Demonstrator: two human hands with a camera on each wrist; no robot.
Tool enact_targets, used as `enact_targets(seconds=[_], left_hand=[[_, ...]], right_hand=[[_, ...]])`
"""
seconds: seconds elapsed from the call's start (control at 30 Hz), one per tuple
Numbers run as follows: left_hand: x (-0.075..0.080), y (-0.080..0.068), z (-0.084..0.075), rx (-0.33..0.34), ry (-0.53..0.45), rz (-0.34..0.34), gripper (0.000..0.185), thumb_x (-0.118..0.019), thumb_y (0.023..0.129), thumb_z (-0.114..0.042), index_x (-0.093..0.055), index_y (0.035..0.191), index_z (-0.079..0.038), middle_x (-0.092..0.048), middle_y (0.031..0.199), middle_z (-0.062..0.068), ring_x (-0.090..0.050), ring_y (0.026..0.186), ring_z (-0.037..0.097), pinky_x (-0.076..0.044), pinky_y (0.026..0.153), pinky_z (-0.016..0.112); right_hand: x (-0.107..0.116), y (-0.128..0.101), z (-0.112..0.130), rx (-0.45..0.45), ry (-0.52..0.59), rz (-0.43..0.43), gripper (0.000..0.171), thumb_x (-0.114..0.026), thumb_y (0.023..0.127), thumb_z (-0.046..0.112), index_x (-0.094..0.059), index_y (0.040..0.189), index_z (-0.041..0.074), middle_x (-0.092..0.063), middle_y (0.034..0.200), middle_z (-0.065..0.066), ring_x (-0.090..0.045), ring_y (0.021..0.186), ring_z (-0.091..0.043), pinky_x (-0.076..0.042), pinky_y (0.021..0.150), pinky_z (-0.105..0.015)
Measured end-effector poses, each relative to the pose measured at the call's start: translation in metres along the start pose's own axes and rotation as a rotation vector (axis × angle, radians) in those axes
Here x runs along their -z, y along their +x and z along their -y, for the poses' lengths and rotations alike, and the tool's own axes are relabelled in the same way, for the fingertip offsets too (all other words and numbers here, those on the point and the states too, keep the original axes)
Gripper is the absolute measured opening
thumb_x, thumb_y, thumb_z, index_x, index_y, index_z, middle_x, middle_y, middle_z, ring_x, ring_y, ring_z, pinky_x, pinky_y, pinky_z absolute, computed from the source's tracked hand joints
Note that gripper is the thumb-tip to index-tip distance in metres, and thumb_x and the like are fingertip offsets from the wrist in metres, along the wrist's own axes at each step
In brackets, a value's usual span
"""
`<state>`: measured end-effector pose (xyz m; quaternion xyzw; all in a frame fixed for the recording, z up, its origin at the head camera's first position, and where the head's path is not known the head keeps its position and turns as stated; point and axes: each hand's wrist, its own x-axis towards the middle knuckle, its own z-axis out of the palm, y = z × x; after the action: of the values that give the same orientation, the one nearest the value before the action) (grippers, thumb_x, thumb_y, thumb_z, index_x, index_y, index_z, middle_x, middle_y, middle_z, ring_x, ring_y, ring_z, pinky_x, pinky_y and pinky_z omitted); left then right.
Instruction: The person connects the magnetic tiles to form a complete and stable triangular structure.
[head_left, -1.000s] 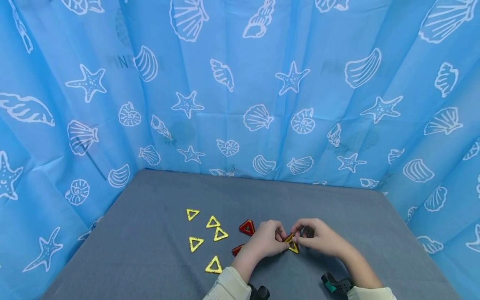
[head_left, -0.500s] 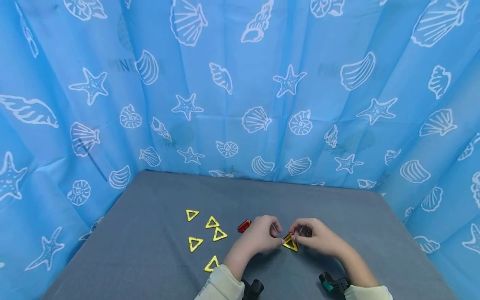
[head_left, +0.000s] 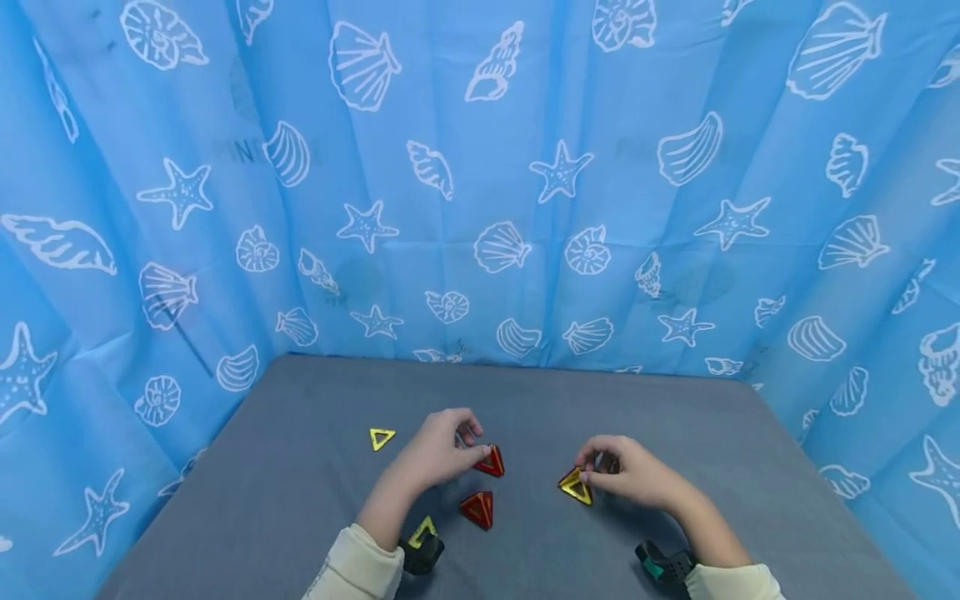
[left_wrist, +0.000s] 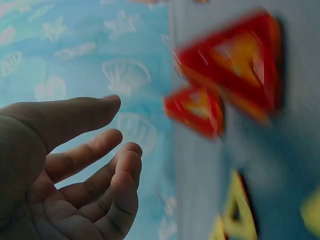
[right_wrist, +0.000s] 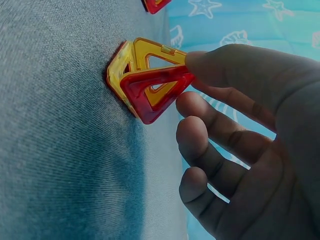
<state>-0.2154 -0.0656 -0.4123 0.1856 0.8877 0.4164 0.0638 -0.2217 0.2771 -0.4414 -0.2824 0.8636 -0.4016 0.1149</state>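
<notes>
A yellow triangle (head_left: 381, 437) lies left of the left hand (head_left: 438, 451), on the grey table (head_left: 285, 492); blue seashell curtains (head_left: 480, 183) hang beyond both hands.

Bare grey table (head_left: 675, 417) lay open across the upper middle and right of the head view, well clear of the curtain (head_left: 525, 208) that closed off the back and both sides. Lower centre was crowded: two red triangles (head_left: 491, 461) (head_left: 478, 508) sat between the hands, with a yellow triangle (head_left: 381, 437) left of centre.
</notes>
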Motion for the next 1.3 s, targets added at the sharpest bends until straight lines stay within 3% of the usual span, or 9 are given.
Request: enact_targets(seconds=[0.23, 0.47, 0.6, 0.8, 1.03, 1.3], left_hand=[[0.012, -0.015, 0.044, 0.066, 0.054, -0.021, 0.021, -0.081, 0.095, -0.016, -0.070, 0.107, -0.003, -0.065, 0.092, 0.005, -0.060, 0.081, 0.017, -0.052, 0.070, 0.037], [0.016, -0.025, 0.067, 0.153, 0.100, -0.001, 0.028, -0.086, 0.090, -0.017, -0.071, 0.110, -0.006, -0.065, 0.094, 0.007, -0.059, 0.081, 0.018, -0.051, 0.072, 0.041], [0.019, -0.026, 0.071, 0.164, 0.123, 0.028, 0.034, -0.089, 0.087, -0.019, -0.073, 0.115, -0.006, -0.064, 0.097, 0.006, -0.058, 0.085, 0.018, -0.050, 0.075, 0.042], [0.021, -0.021, 0.068, 0.115, 0.182, 0.060, 0.038, -0.088, 0.088, -0.018, -0.075, 0.123, -0.006, -0.064, 0.101, 0.005, -0.056, 0.089, 0.018, -0.049, 0.078, 0.043], [0.021, -0.018, 0.063, 0.085, 0.211, 0.090, 0.024, -0.087, 0.089, -0.017, -0.077, 0.110, -0.010, -0.063, 0.103, 0.006, -0.057, 0.093, 0.020, -0.050, 0.082, 0.046], [0.018, -0.018, 0.065, 0.102, 0.232, 0.095, 0.020, -0.087, 0.089, -0.020, -0.074, 0.103, -0.016, -0.059, 0.102, 0.005, -0.055, 0.090, 0.019, -0.049, 0.078, 0.044]], right_hand=[[0.000, 0.002, -0.001, -0.023, -0.006, 0.003, 0.015, -0.072, 0.101, 0.017, -0.072, 0.110, 0.004, -0.071, 0.100, -0.006, -0.062, 0.080, -0.009, -0.052, 0.064, -0.028], [-0.002, 0.004, -0.002, -0.023, 0.005, -0.003, 0.016, -0.074, 0.101, 0.018, -0.072, 0.109, 0.005, -0.072, 0.099, -0.006, -0.062, 0.078, -0.010, -0.052, 0.062, -0.028], [-0.002, 0.005, 0.000, -0.010, 0.043, 0.008, 0.015, -0.073, 0.101, 0.017, -0.073, 0.109, 0.005, -0.072, 0.100, -0.008, -0.064, 0.077, -0.011, -0.052, 0.062, -0.029], [0.003, 0.004, 0.004, 0.023, 0.065, -0.015, 0.012, -0.073, 0.102, 0.015, -0.073, 0.108, 0.004, -0.073, 0.098, -0.009, -0.062, 0.074, -0.012, -0.052, 0.060, -0.028], [0.004, -0.001, -0.008, 0.032, 0.075, -0.020, 0.014, -0.075, 0.100, 0.016, -0.073, 0.109, 0.005, -0.071, 0.094, -0.007, -0.061, 0.070, -0.010, -0.052, 0.057, -0.029], [0.004, -0.001, -0.028, -0.008, 0.167, 0.063, 0.019, -0.072, 0.101, 0.012, -0.073, 0.118, 0.003, -0.071, 0.100, -0.013, -0.061, 0.075, -0.008, -0.054, 0.062, -0.028]])
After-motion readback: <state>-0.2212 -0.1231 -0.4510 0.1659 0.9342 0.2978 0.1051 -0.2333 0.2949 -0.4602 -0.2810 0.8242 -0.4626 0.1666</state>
